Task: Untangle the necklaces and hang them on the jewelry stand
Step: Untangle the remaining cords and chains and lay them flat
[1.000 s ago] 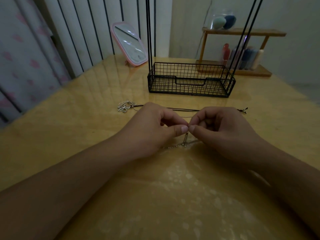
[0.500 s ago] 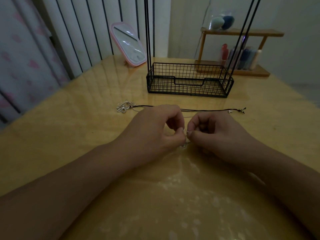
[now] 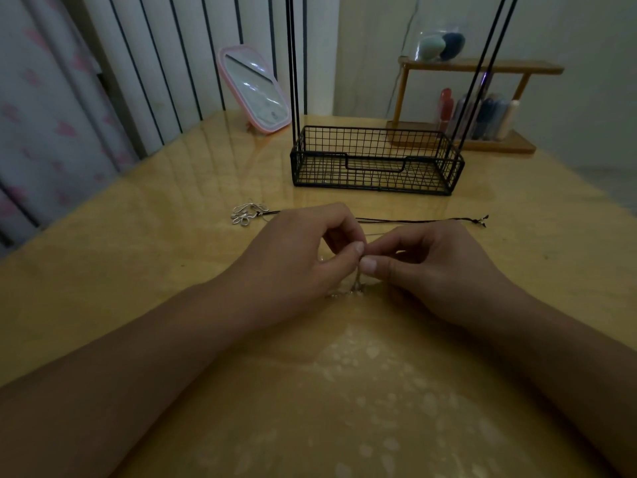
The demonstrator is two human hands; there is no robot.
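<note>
My left hand (image 3: 303, 250) and my right hand (image 3: 434, 267) meet fingertip to fingertip over the table's middle. Both pinch a thin silver necklace (image 3: 356, 286), whose small pendant hangs down to the tabletop between them. Just behind my hands a black cord necklace (image 3: 420, 221) lies stretched out, with a silver looped pendant (image 3: 246, 213) at its left end. The black wire jewelry stand (image 3: 377, 160), a basket base with tall thin posts, stands farther back; its top is out of view.
A pink-framed mirror (image 3: 255, 89) leans at the back left. At the back right is a wooden shelf (image 3: 482, 67) with bottles and a jar of sponges. The glossy yellow table (image 3: 138, 270) ends at a curtain on the left.
My hands dipped toward the table half a second ago and have risen slightly again, still pinching the silver necklace together. The cord necklace has not moved.
</note>
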